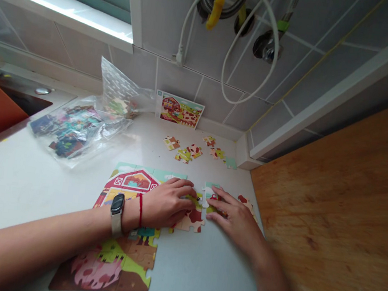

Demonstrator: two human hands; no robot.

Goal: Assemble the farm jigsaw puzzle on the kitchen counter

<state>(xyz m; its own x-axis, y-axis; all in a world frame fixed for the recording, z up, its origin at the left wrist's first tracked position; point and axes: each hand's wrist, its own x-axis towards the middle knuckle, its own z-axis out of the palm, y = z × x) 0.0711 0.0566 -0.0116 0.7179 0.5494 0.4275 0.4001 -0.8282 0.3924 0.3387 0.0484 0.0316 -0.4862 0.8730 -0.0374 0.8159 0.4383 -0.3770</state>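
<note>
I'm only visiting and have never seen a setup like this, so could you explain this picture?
There is no machine here, just a person's two bare hands. The picture comes from a camera worn on the head, looking forward and down. On the white surface lie a partly joined jigsaw, loose pieces beyond it and clear plastic bags; a picture card stands by the tiled wall. The left hand is over the jigsaw's right part. The right hand has its fingers on a small puzzle section; whether it grips or only presses is hard to tell.
</note>
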